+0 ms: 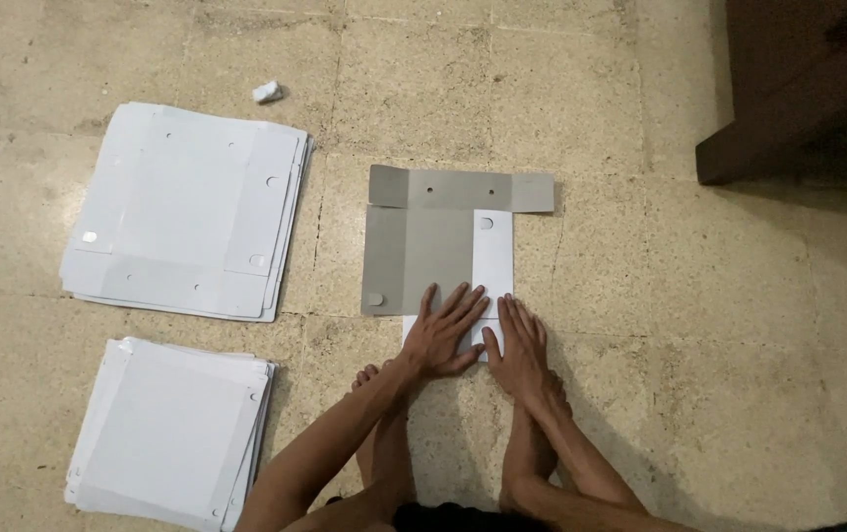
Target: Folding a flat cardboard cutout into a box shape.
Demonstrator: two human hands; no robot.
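A flat grey cardboard box blank point(423, 246) lies on the floor in front of me, its right flap point(492, 251) folded over to show its white side. My left hand point(443, 333) presses flat, fingers spread, on the near edge of the blank. Beside it my right hand point(519, 347) also lies flat on the white near flap, fingers together. Neither hand grips anything. The far flap point(463, 189) has small round holes.
Two stacks of white flat blanks lie to the left: one at far left point(187, 212), one at near left point(172, 433). A small crumpled white scrap point(266, 92) lies on the tiled floor. Dark wooden furniture point(803, 89) stands at top right. My feet are under my arms.
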